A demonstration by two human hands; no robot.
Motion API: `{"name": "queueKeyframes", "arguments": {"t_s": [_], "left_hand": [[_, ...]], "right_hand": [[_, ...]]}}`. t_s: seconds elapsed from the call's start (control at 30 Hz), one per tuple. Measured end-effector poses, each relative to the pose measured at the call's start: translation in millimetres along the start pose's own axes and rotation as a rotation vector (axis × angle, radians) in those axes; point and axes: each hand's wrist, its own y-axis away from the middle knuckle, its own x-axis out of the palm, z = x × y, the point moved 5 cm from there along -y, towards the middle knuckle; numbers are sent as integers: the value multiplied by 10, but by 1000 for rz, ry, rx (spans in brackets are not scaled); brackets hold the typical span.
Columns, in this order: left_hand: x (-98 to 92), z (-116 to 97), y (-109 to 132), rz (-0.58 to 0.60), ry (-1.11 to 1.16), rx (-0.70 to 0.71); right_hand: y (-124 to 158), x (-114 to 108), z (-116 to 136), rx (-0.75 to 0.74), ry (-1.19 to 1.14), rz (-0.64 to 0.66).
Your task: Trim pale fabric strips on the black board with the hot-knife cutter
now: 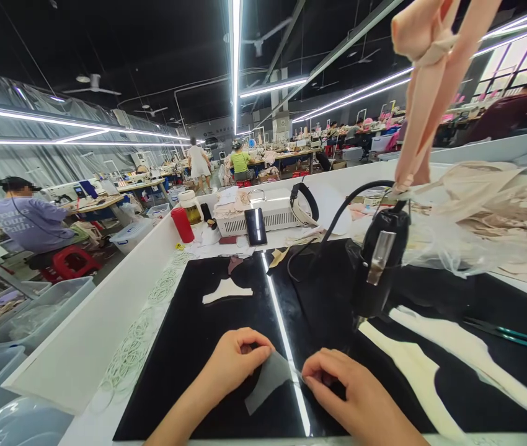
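Head camera shows a glossy black board [189, 365] with both hands above its near part. The right hand [345, 384] and left hand [240, 359] each pinch a grey cloth [270, 381] narrowly between thumb and fingertips. The cloth spans the gap, its wider end sloping below the left thumb, its thin end at the right fingertips. Beyond lies a smaller cream cloth [227, 290].

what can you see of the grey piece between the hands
The grey piece looks like thin, see-through fabric, broad at left and narrowing to the right. The left hand pinches its upper edge; the right hand pinches its right tip. It lies over the black board; whether they touch is unclear.
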Motion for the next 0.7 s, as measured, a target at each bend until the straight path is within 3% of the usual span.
{"name": "queueKeyframes", "arguments": {"t_s": [0.17, 0.33, 0.43, 0.53, 0.7], "left_hand": [[78, -144, 95, 108, 172, -26], [126, -475, 264, 252, 335, 170], [127, -567, 306, 303, 377, 256], [106, -527, 272, 272, 229, 284], [55, -357, 156, 134, -68, 291]], "right_hand": [[44, -39, 57, -23, -247, 102], [68, -108, 138, -7, -524, 92], [74, -27, 221, -41, -584, 136], [62, 47, 236, -52, -542, 118], [9, 61, 125, -94, -136, -26]]}}
